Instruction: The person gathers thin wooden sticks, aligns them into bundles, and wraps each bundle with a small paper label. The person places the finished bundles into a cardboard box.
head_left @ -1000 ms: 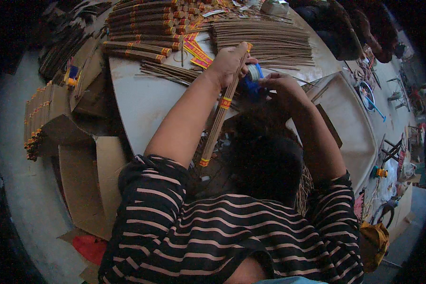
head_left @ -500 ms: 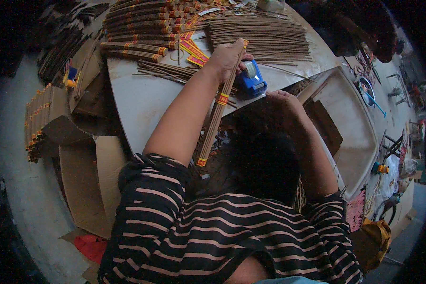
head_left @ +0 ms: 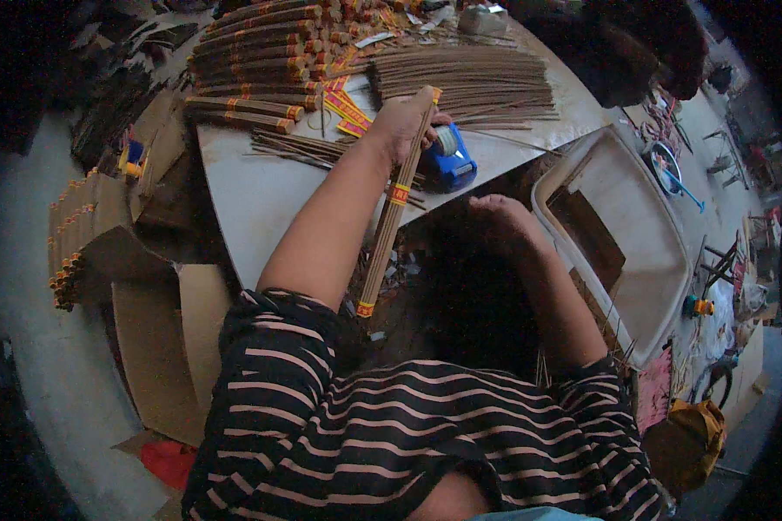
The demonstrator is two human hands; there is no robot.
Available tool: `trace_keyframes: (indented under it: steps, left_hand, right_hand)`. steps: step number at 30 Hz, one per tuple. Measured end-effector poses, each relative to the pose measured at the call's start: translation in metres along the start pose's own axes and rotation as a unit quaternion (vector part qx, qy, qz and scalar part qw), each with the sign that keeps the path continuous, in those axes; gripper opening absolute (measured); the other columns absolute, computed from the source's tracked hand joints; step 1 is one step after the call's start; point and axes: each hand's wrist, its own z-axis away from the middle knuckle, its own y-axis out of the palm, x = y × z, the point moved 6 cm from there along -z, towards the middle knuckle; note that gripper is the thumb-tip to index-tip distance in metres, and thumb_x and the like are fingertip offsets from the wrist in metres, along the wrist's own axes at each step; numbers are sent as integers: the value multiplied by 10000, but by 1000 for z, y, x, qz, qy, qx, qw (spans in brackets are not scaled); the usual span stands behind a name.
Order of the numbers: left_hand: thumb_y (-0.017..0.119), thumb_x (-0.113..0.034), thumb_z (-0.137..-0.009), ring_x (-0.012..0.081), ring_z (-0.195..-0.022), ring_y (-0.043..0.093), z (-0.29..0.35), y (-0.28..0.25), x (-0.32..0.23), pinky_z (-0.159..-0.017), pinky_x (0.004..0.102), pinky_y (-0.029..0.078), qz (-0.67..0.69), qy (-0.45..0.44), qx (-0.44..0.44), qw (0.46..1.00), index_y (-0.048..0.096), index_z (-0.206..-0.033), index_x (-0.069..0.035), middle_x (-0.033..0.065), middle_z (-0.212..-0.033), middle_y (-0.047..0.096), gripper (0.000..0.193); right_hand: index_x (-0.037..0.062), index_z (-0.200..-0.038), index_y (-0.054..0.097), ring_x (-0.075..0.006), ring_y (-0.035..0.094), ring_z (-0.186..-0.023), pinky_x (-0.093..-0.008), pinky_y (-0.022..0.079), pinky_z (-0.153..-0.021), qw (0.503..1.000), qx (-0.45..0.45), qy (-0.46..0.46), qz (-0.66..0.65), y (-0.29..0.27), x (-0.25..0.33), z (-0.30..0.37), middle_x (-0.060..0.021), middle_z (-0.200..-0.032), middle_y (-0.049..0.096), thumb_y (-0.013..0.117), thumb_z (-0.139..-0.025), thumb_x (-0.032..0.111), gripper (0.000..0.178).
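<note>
My left hand (head_left: 400, 126) is closed around a slim bundle of brown incense sticks (head_left: 388, 221). Red and yellow paper bands wrap the bundle at its top, middle and lower end, and it slants down toward me past the table's edge. Right beside that hand, a blue tape dispenser (head_left: 453, 165) with a roll of tape stands at the table corner. My right hand (head_left: 502, 219) is off the table edge, a little nearer and to the right of the dispenser. Its fingers are curled together; whatever they pinch is too small to make out.
Banded incense bundles (head_left: 252, 56) are stacked at the back left of the white table (head_left: 252, 204). Loose sticks (head_left: 469, 82) lie behind the dispenser, red and yellow label strips (head_left: 346, 106) beside them. A white tub (head_left: 652, 234) stands right, an open cardboard box (head_left: 161, 343) left.
My right hand has pulled away from the dispenser's cutting end, toward me. My left hand still grips the bundle, slightly lower and further left in the picture.
</note>
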Motion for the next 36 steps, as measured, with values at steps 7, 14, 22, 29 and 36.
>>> trace_keyframes:
  steps: [7, 14, 22, 29, 36]
  left_hand:
    - [475, -336, -886, 77, -445, 491, 107, 19, -62, -379, 183, 387, -46, 93, 92, 990, 487, -899, -26, 133, -835, 619, 311]
    - [475, -326, -892, 65, -450, 460, 251, 22, -53, -395, 188, 364, -39, 44, 54, 997, 570, -853, -20, 5, -615, 521, 323]
    - [476, -313, -893, 62, -444, 492, 316, 19, -24, -378, 167, 380, 35, 8, 67, 997, 548, -884, -40, 5, -640, 538, 282]
    - [477, -301, -894, 66, -443, 495, 327, 15, -17, -380, 171, 394, 41, 18, 65, 997, 538, -887, -32, 7, -649, 532, 276]
    - [475, -313, -893, 74, -444, 483, 332, 15, -16, -388, 176, 391, 22, 18, 67, 997, 534, -884, -28, 9, -653, 522, 290]
  right_hand:
    - [70, -793, 559, -58, 480, -616, -193, 383, -557, 984, 25, -172, 44, 59, 81, 102, 32, -700, 524, 623, -800, 170, 119]
    - [49, -757, 572, -52, 458, -628, -187, 365, -576, 941, 127, -297, 104, 148, 114, 187, 42, -694, 515, 642, -790, 168, 142]
    - [33, -770, 588, -60, 484, -642, -199, 384, -562, 943, 157, -250, 151, 183, 87, 214, 24, -690, 527, 646, -785, 161, 142]
    - [4, -730, 589, -86, 501, -669, -220, 398, -579, 927, 167, -282, 181, 189, 86, 224, -11, -741, 507, 640, -789, 152, 167]
    - [12, -712, 584, -78, 492, -640, -203, 386, -533, 922, 147, -278, 226, 189, 84, 224, 0, -736, 479, 662, -774, 174, 191]
